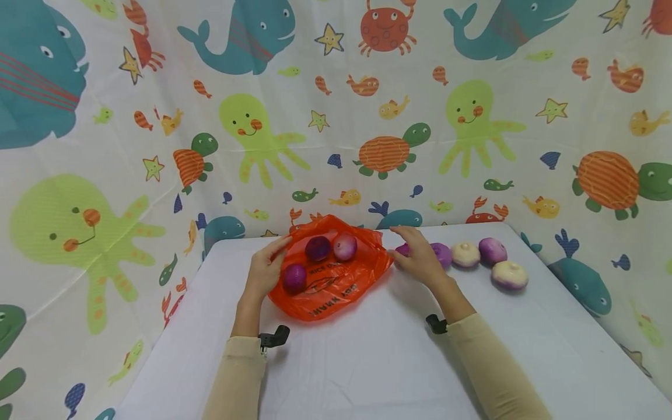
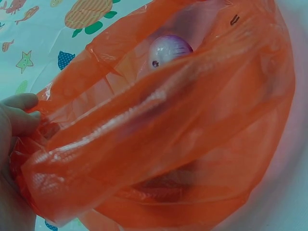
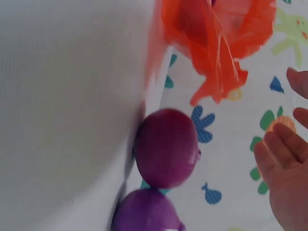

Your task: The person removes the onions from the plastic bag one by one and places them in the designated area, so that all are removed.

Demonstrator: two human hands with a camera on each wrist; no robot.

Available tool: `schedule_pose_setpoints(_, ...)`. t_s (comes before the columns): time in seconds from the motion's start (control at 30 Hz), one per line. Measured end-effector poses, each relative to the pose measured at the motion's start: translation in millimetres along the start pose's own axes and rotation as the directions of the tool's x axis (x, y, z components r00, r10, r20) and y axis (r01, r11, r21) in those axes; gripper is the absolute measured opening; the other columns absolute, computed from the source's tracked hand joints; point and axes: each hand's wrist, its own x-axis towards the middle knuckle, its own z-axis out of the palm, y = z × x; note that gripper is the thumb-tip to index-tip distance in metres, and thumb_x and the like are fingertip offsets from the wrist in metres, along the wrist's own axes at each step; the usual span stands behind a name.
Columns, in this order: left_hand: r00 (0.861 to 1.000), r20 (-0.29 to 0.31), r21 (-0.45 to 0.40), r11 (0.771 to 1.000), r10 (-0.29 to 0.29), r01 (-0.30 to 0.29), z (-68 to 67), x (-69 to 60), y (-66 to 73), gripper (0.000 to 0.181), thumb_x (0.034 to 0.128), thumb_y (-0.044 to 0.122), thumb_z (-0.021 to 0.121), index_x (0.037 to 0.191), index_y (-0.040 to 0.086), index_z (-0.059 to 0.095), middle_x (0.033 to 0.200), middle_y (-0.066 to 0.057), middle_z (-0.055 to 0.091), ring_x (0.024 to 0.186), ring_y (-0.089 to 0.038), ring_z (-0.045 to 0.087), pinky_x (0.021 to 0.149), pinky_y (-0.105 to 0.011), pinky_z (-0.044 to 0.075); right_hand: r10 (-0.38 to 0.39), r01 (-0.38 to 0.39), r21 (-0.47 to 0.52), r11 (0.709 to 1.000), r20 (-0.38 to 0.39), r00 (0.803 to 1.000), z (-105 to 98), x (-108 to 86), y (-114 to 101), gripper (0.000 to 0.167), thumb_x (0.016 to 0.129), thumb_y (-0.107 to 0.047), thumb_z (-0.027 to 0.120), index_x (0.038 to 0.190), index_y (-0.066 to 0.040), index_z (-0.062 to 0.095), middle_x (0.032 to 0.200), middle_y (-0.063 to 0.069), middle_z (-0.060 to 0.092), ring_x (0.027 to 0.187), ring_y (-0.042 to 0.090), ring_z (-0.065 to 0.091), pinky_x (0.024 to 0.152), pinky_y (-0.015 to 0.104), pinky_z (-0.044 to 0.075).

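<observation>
An orange-red plastic bag [image 1: 336,291] with dark print lies on the white table, its mouth spread. Inside it are red onions: a dark one [image 1: 317,248], a paler one [image 1: 345,247] and a purple one [image 1: 294,279]. My left hand [image 1: 264,271] pinches the bag's left edge between thumb and fingers. By the bag's right edge is my right hand [image 1: 420,259], fingers spread and holding nothing. A plum-coloured onion [image 3: 167,148] and a purple round vegetable [image 3: 146,211] sit on the table near that hand, partly hidden by it in the head view.
To the right on the white table [image 1: 357,367] stand several round purple-and-white vegetables, including two pale-topped ones [image 1: 465,255] and a purple one [image 1: 492,251]. A curtain [image 1: 325,87] printed with sea animals hangs behind and beside the table.
</observation>
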Motion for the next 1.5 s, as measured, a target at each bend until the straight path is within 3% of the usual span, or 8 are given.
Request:
schedule_pose_setpoints(0.23,1.0,0.004,-0.002,1.0,-0.004,0.004,0.0,-1.3,0.0,0.04,0.1079,0.009,0.054,0.146,0.018,0.062,0.155,-0.009,0.056,0.147,-0.033,0.049,0.114,-0.052,0.047,-0.116,0.117,0.038,0.992,-0.018,0.993,26.6,8.9,-14.9,0.058,0.095,-0.025,0.078,0.147,-0.014,0.056,0.149,0.008,0.057,0.143,0.031,0.05,0.11,0.054,0.052)
schedule_pose_setpoints(0.43,1.0,-0.002,0.006,1.0,0.019,-0.019,0.0,-1.0,-0.3,0.04,0.1075,0.008,0.054,0.146,0.016,0.062,0.154,-0.009,0.057,0.146,-0.033,0.05,0.114,-0.052,0.047,-0.164,0.163,0.038,0.986,0.038,0.986,43.8,17.1,-29.7,0.057,0.096,-0.025,0.077,0.147,-0.01,0.056,0.15,0.009,0.057,0.143,0.031,0.05,0.115,0.054,0.047)
schedule_pose_setpoints(0.6,0.999,-0.007,0.007,0.999,0.035,-0.035,0.5,0.5,-0.6,0.039,0.1072,0.007,0.054,0.144,0.014,0.063,0.153,-0.011,0.057,0.146,-0.033,0.05,0.117,-0.052,0.045,-0.164,0.162,0.025,0.986,0.077,0.984,55.0,22.2,-39.0,0.057,0.094,-0.021,0.078,0.146,-0.007,0.056,0.148,0.011,0.058,0.142,0.032,0.051,0.116,0.053,0.046)
schedule_pose_setpoints(0.9,0.999,-0.005,0.004,0.999,0.041,-0.041,1.1,0.4,0.8,0.04,0.107,0.005,0.053,0.145,0.013,0.063,0.153,-0.013,0.057,0.146,-0.035,0.05,0.115,-0.053,0.045,-0.128,0.126,0.021,0.992,0.18,0.975,77.6,32.0,-46.8,0.062,0.097,-0.025,0.075,0.153,-0.018,0.05,0.155,0.005,0.053,0.145,0.028,0.048,0.116,0.053,0.047)
schedule_pose_setpoints(1.5,0.999,-0.013,-0.005,0.999,0.038,-0.038,0.7,0.5,-1.1,0.039,0.1066,0.006,0.055,0.143,0.014,0.064,0.152,-0.01,0.059,0.146,-0.033,0.051,0.117,-0.052,0.044,-0.103,0.13,-0.114,0.985,0.217,0.971,101.9,50.9,-52.7,0.066,0.096,-0.022,0.077,0.154,-0.013,0.048,0.155,0.012,0.051,0.143,0.032,0.047,0.118,0.051,0.045)
